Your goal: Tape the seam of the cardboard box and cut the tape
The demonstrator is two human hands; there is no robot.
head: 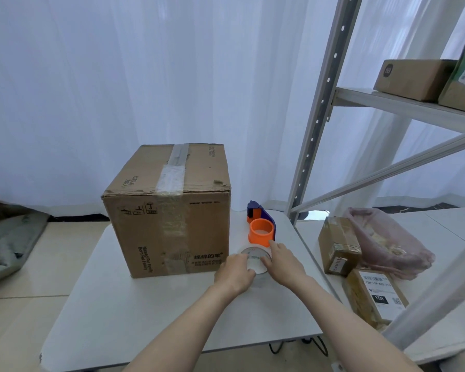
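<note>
A brown cardboard box [172, 210] stands on the white table [145, 304], with old tape strips running over its top seam and down its front face. To its right lies a clear tape roll [255, 260], flat on the table. My left hand [235, 272] grips the roll's left side and my right hand [282, 261] holds its right side. Just behind the roll sits an orange and purple tape dispenser [261, 228], with no roll on its orange hub.
A grey metal shelf rack [320, 108] rises at the right with boxes [414, 79] on its upper shelf. Small parcels [338, 245] and a pink bag [387, 242] lie on the low shelf beside the table. A grey cushion [8, 242] rests on the floor at left.
</note>
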